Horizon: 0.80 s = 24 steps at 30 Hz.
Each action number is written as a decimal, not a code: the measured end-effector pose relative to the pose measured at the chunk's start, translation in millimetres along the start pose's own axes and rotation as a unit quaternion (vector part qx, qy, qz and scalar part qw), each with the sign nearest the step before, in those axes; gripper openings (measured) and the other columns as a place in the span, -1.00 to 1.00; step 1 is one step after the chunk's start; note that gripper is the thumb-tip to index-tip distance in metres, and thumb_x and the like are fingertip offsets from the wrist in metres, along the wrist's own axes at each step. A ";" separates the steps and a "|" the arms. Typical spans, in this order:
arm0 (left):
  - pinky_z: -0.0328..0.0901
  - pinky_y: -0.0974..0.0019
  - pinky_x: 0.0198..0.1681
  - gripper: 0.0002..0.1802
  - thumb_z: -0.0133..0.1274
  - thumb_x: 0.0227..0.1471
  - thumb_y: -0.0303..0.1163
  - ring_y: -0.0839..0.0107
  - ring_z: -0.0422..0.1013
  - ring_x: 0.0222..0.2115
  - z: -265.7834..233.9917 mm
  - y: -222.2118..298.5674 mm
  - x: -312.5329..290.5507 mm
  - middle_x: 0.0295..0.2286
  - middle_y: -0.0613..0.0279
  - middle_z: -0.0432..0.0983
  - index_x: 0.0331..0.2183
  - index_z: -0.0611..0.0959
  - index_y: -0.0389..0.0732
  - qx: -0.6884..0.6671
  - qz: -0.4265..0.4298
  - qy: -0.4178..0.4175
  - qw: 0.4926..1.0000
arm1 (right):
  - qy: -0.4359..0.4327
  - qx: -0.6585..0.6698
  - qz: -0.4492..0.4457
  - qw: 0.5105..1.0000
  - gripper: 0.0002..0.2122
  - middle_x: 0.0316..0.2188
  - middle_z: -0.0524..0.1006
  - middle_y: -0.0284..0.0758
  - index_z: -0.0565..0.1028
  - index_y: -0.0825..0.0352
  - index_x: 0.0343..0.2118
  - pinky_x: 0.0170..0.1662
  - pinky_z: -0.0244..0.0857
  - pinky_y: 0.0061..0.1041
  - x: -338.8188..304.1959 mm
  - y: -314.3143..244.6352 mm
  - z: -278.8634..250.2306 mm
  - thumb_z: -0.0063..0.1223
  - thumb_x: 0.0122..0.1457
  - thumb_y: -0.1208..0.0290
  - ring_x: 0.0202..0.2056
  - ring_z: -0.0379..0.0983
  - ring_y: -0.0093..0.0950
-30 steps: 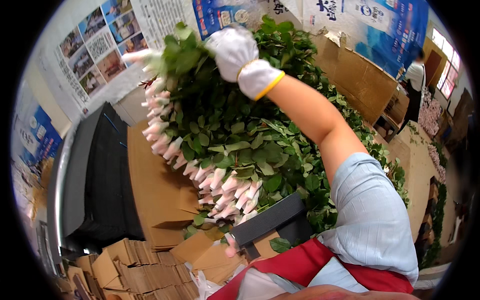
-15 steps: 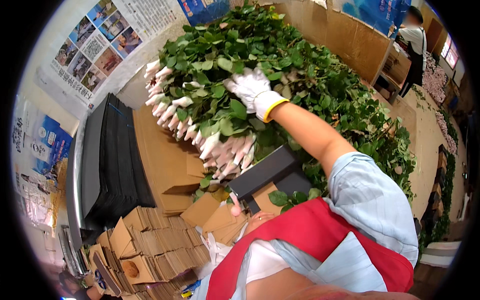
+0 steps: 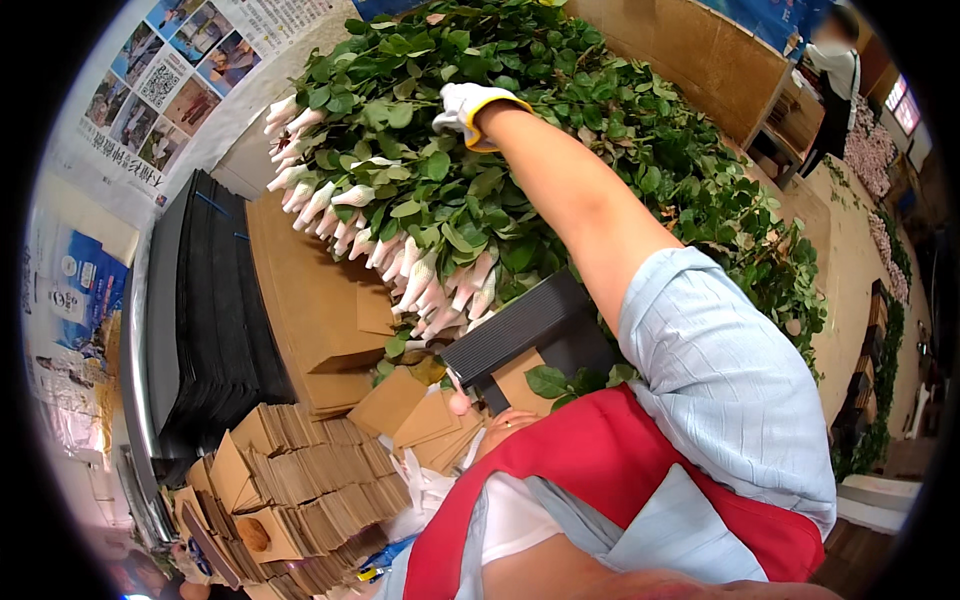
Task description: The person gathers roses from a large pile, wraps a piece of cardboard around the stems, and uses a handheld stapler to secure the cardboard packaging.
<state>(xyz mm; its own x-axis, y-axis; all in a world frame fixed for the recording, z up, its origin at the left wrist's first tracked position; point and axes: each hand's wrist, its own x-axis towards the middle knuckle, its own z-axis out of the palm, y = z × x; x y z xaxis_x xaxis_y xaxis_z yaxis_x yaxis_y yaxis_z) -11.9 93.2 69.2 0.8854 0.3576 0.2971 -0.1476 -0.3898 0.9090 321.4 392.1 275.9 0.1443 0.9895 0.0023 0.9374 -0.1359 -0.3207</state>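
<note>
A big heap of leafy rose stems (image 3: pixel 590 110) lies at the far side, their blooms wrapped in white net sleeves (image 3: pixel 410 270) along the left edge. On top of it, my right hand (image 3: pixel 470 112) in a white glove with a yellow cuff has its fingers curled down among the leaves; whatever they grip is hidden. My left hand (image 3: pixel 507 428), bare and with a ring, lies low against my red apron (image 3: pixel 580 460). Its visible fingers rest flat by a brown card (image 3: pixel 520 380) on a folded black corrugated sheet (image 3: pixel 515 330). The apron covers part of that hand.
At left stand a tall stack of black sheets (image 3: pixel 215 310) and bundled brown card pieces (image 3: pixel 310 490). A cardboard wall (image 3: pixel 690 70) backs the heap. Another person (image 3: pixel 835 80) stands at the far right beside a long table (image 3: pixel 850 240) with pale flowers on it.
My right hand has moved up and slightly left over the leaves, and its spread fingers have curled in. The view has shifted a little; my left hand stays low by the card.
</note>
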 end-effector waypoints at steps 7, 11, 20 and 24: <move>0.19 0.18 0.07 -0.56 0.13 -0.04 -0.38 0.18 0.33 -0.02 -2.5 12.9 -0.8 -0.06 0.12 0.46 -0.07 0.57 -0.27 -0.027 0.001 0.013 1.000 | 0.255 -0.062 0.032 0.964 -0.65 -0.26 0.55 -0.05 0.49 0.40 -0.23 -0.11 0.33 -0.23 -116.6 70.9 -109.1 -0.05 0.08 0.18 -0.19 0.48 -0.10; 0.11 0.26 0.16 -0.35 0.19 -0.14 -0.54 0.22 0.26 0.08 -2.8 39.5 -0.3 0.04 0.02 0.32 0.07 0.42 -0.30 -0.094 -0.257 0.115 0.955 | 0.299 0.027 0.001 0.954 -0.69 -0.39 0.53 -0.03 0.50 0.37 -0.18 -0.13 0.35 -0.39 -188.8 58.6 -147.2 0.02 0.10 0.24 -0.24 0.50 -0.19; 0.36 0.25 -0.04 -0.11 0.04 0.02 0.11 0.25 0.38 -0.05 -115.6 53.2 85.0 0.11 0.05 0.20 0.25 0.07 -0.02 -0.453 -0.027 0.285 0.844 | 0.106 -0.034 -0.150 0.982 -0.58 -0.24 0.49 -0.22 0.38 0.07 0.00 -0.28 0.42 -0.26 -242.1 30.5 -14.7 0.01 0.01 0.37 -0.32 0.50 -0.20; 0.42 0.32 -0.21 -0.42 0.07 0.10 -0.40 0.34 0.47 -0.23 -140.3 17.2 82.3 -0.16 0.17 0.49 0.14 0.29 -0.13 -0.371 -0.154 0.368 0.839 | 0.264 0.002 -0.239 0.934 -0.65 -0.37 0.54 -0.33 0.43 0.17 -0.08 -0.51 0.42 -0.25 -279.8 -25.1 -4.2 -0.06 -0.01 0.40 -0.52 0.51 -0.23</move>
<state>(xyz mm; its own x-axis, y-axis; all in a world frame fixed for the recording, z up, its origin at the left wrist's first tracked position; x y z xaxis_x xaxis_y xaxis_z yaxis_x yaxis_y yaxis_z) -3.5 235.0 150.3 0.4600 0.8780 -0.1327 -0.4373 0.3541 0.8267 258.8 118.4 287.2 -0.1539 0.7751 0.6128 0.9335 0.3174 -0.1670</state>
